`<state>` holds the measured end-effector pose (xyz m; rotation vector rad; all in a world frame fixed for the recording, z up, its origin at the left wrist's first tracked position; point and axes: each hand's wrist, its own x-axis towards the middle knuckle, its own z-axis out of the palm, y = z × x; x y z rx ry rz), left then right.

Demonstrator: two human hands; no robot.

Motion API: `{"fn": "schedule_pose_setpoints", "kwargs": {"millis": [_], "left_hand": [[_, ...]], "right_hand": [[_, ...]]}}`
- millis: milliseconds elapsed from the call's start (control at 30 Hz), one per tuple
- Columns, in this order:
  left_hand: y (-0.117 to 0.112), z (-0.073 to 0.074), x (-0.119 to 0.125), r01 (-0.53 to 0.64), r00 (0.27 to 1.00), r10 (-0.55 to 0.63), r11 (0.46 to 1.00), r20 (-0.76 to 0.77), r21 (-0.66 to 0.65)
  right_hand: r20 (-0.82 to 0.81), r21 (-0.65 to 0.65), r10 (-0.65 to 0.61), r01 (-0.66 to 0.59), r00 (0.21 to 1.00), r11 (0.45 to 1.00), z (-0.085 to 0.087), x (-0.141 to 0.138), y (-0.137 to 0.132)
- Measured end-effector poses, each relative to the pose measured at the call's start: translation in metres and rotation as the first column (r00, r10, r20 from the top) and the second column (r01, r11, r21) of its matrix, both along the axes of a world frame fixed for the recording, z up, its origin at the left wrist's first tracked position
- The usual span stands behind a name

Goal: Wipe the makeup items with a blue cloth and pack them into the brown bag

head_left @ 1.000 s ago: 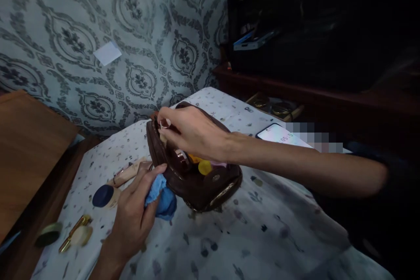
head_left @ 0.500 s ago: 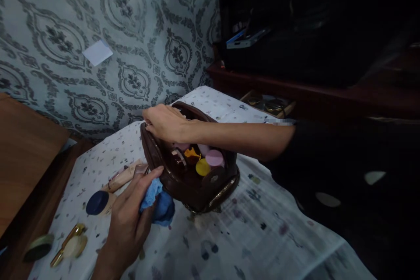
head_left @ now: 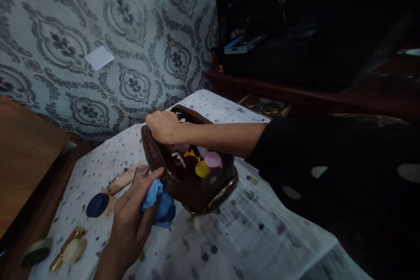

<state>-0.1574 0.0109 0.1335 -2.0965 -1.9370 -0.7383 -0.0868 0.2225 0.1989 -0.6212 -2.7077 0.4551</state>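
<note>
A brown leather pouch (head_left: 197,192) stands open on the patterned cloth, with yellow, pink and orange caps (head_left: 205,164) showing inside. My right hand (head_left: 162,126) grips the pouch's far left rim, fingers curled over the edge. My left hand (head_left: 131,218) presses a crumpled blue cloth (head_left: 160,205) against the pouch's near left side, fingers closed on the cloth.
Left of the pouch lie a beige tube (head_left: 123,179), a jar with a dark blue lid (head_left: 98,205), a gold stick (head_left: 65,247) and a green-lidded tin (head_left: 36,251). A wooden board (head_left: 26,153) is at the left. Dark shelving (head_left: 295,52) stands behind.
My right hand moved from inside the pouch's opening to its far left rim and gripped it. The left hand kept the blue cloth against the pouch.
</note>
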Motion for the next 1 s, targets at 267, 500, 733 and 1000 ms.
{"fn": "schedule_pose_setpoints", "kwargs": {"millis": [267,500,733,1000], "left_hand": [[0.001,0.001,0.001,0.039,0.999,-0.04,0.999,0.037,0.013],[0.003,0.001,0.004,0.024,1.0,-0.024,0.999,-0.002,0.044],[0.003,0.006,0.003,0.054,0.998,-0.054,0.999,-0.031,-0.007],[0.005,0.006,0.0,0.078,0.995,-0.078,0.997,-0.059,-0.007]], "right_hand": [[0.005,-0.056,-0.069,0.069,0.998,0.996,0.001,-0.006,0.007],[0.026,-0.077,-0.02,0.021,0.999,0.997,0.001,0.007,0.012],[-0.051,-0.089,0.001,-0.005,0.999,0.996,0.001,0.012,0.008],[-0.048,-0.029,0.045,-0.046,0.998,0.999,0.0,0.003,0.019]]}}
